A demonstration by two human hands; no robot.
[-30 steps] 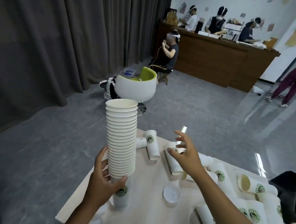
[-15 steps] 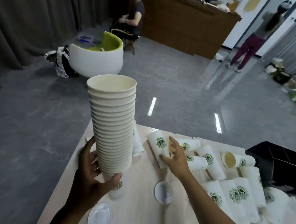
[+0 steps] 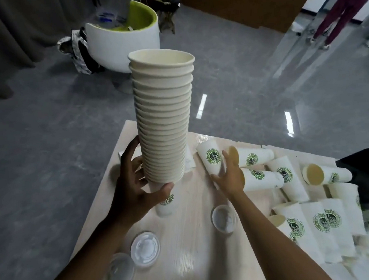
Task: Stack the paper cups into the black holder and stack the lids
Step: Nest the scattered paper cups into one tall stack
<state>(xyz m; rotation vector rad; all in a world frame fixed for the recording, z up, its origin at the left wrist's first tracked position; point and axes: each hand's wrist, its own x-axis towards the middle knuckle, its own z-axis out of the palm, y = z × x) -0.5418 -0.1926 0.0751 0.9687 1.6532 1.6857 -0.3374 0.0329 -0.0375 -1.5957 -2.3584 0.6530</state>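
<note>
The left hand (image 3: 137, 189) is gripping a tall stack of nested cups (image 3: 164, 117) down near its base, fingers curled round the back and thumb pressed across the front, so it is closed firmly on the bottom cups. The stack is standing upright over the near-left part of the table (image 3: 185, 253), mouths facing up, long axis close to vertical with a slight lean. The bottom cup's foot appears to be resting on or just above the wood; I cannot tell which.

The right hand (image 3: 229, 176) is reaching over to a loose cup (image 3: 212, 161) lying on its side. The fingers are spread wide, palm and fingertips laid against the cup's wall, not yet closed around it. That cup is lying with its long axis flat along the table; its printed green logo is facing up, and which end is the mouth is hard to say, as the hand is covering one end.

So the gathering step is in hand: collecting single cups onto the stack. By my reckoning the next move calls for closing on that cup, turning it mouth-up and dropping it into the top rim, high above the table.

More cups are lying scattered to the right, pointing every which way. The black holder (image 3: 364, 164) is sitting at the far right edge, well apart from the stack. Clear lids (image 3: 145, 249) are lying flat nearby, not yet stacked.
</note>
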